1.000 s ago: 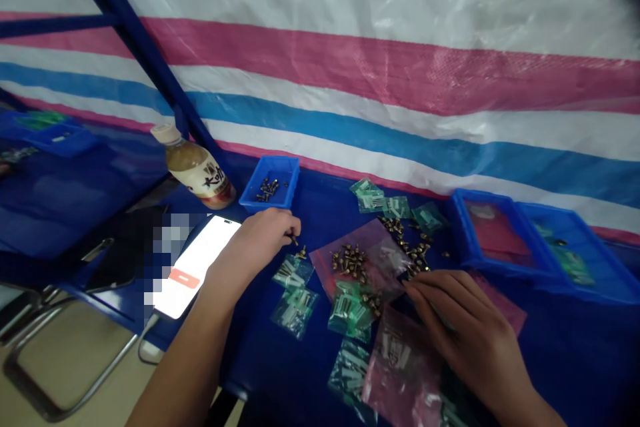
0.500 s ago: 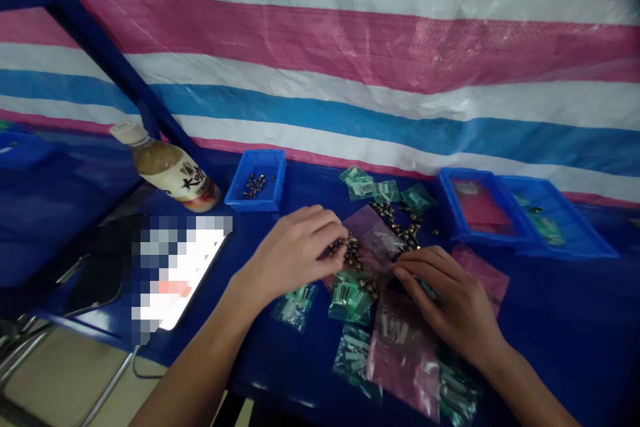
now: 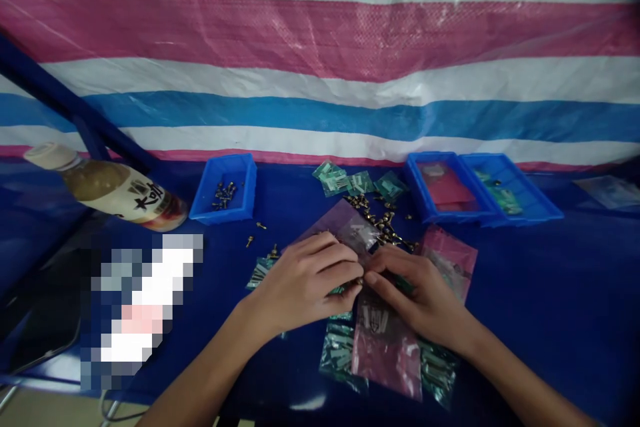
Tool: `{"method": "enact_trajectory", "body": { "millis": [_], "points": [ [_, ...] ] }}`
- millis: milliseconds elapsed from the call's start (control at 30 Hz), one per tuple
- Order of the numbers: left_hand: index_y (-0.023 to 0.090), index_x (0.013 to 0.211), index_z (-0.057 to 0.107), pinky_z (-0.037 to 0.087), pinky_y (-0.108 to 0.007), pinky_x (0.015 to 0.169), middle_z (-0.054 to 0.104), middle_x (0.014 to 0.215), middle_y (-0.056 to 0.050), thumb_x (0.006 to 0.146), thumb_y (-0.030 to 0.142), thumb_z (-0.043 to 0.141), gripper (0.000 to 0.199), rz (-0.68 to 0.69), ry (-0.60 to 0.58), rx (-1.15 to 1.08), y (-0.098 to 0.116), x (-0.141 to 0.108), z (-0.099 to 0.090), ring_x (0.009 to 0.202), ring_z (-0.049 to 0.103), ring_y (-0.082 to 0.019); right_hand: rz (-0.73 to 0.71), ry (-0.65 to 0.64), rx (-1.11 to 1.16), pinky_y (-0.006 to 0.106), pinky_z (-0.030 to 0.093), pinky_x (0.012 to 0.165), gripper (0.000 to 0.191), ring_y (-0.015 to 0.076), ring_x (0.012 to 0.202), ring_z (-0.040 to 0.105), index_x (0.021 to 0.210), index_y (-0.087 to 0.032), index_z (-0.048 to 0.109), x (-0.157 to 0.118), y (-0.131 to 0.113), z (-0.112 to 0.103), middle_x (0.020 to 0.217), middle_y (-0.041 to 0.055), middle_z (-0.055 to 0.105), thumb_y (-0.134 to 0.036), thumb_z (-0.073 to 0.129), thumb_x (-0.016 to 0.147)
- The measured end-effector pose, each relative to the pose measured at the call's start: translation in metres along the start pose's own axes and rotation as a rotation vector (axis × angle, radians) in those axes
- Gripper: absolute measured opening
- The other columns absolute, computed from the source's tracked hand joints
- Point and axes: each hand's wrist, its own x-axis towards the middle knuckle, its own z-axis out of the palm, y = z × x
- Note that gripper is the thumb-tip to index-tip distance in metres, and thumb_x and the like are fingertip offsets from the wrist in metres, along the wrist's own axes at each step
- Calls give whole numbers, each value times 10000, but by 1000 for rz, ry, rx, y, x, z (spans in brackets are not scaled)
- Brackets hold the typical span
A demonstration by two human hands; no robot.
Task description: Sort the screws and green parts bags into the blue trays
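Observation:
My left hand [image 3: 303,277] and my right hand [image 3: 417,297] meet over the blue table, fingertips almost touching. My left fingers pinch a small brass screw [image 3: 360,281]. My right fingers hold the edge of a small green-tinted plastic bag [image 3: 397,283], partly hidden by them. Just behind my hands lies a loose heap of brass screws [image 3: 383,223], beside a mauve plastic bag [image 3: 343,220]. Below my hands are a pink bag of white parts [image 3: 385,353] and green-tinted bags [image 3: 337,353]. A few stray screws [image 3: 255,233] lie left of my left hand.
A small blue tray [image 3: 225,210] holds brass screws. Two blue trays [image 3: 480,187] stand at the right, with pink and green bags inside. A plastic drink bottle [image 3: 117,190] and a pixelated phone [image 3: 140,307] are at the left. A striped tarpaulin [image 3: 320,80] hangs behind the table.
My left hand has moved right from beside the small tray to meet my right hand. The view has swung left and upward, shifting everything rightward-to-left in the picture less than my hands moved.

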Motion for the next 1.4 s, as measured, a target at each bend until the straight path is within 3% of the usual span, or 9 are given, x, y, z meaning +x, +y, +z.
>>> {"method": "enact_trajectory", "body": {
  "millis": [200, 567, 833, 1033, 1233, 1400],
  "points": [
    [179, 962, 597, 494, -342, 820, 644, 948, -54, 917, 223, 561, 73, -73, -56, -21, 2, 0, 5, 892, 559, -188, 101, -25, 121, 267, 447, 660, 248, 140, 751, 557, 844, -192, 607, -3, 0, 1, 810, 14, 618, -353, 482, 984],
    [183, 920, 564, 451, -323, 804, 614, 889, -34, 942, 213, 522, 56, -146, -81, -113, 3, 1, 5, 851, 522, -167, 31, 20, 111, 270, 462, 695, 217, 146, 778, 574, 847, -200, 627, -3, -8, -1, 818, 18, 635, -305, 490, 980],
    [187, 899, 510, 434, -314, 800, 596, 858, -37, 990, 236, 410, 144, -206, -169, -247, 6, 4, 5, 851, 511, -173, -164, 128, -34, 311, 506, 742, 127, 171, 855, 608, 883, -200, 614, -5, -10, 2, 898, 49, 657, -200, 507, 951],
    [195, 795, 453, 431, -284, 702, 557, 792, -28, 998, 252, 371, 227, -379, -183, -346, 13, 5, 6, 788, 528, -160, -340, 227, -208, 336, 534, 779, 141, 185, 896, 625, 996, -179, 630, -7, -7, 8, 970, 77, 672, -116, 536, 912],
    [183, 692, 433, 339, -236, 531, 487, 642, 28, 989, 207, 390, 301, -516, -231, -439, 12, 8, 6, 594, 468, -99, -575, 213, -532, 382, 550, 916, 312, 215, 1027, 640, 1188, -100, 618, -12, 4, 8, 1057, 115, 701, -37, 535, 893],
    [179, 633, 421, 296, -238, 500, 445, 584, 46, 979, 233, 436, 350, -523, -290, -416, 10, 9, -1, 535, 422, -84, -630, 198, -707, 404, 543, 924, 315, 248, 1160, 595, 1221, -119, 623, -18, 7, 3, 1154, 114, 698, -83, 465, 950]
  ]
}}
